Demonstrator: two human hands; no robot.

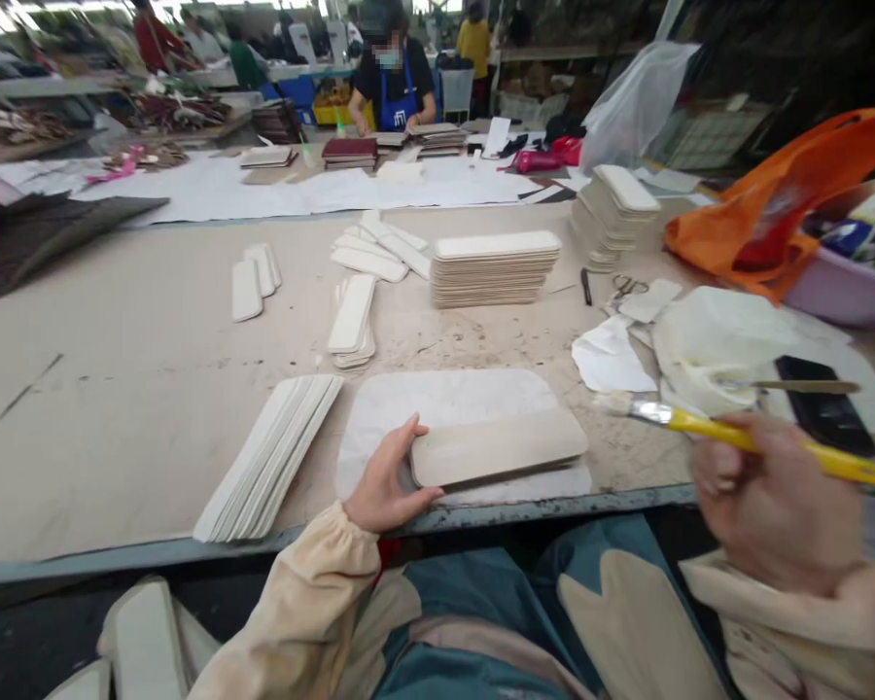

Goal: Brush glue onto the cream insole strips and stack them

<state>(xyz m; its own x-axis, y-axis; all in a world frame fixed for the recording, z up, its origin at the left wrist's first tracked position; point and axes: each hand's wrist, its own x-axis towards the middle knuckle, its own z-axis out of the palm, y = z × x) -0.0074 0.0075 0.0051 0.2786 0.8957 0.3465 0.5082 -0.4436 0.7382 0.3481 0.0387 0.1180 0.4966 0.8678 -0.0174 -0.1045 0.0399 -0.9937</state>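
Note:
My left hand [386, 476] grips the left end of a small stack of cream oblong pieces [500, 447] that lies on a white sheet [444, 401] at the near edge of the workbench [117, 389]. My right hand [773, 501], blurred, is closed round a yellow-handled brush [707, 423] whose bristles point left, just right of the stack. A fanned row of cream pieces [269, 455] lies to the left of my left hand.
More cream stacks [494, 267] [612, 216] and loose pieces [351, 316] sit farther back. Scissors [625, 285], white cloths [707, 340], a black phone [821, 403], a purple basin [838, 287] and an orange bag [765, 209] crowd the right. A person in a blue apron [394, 83] works across the bench.

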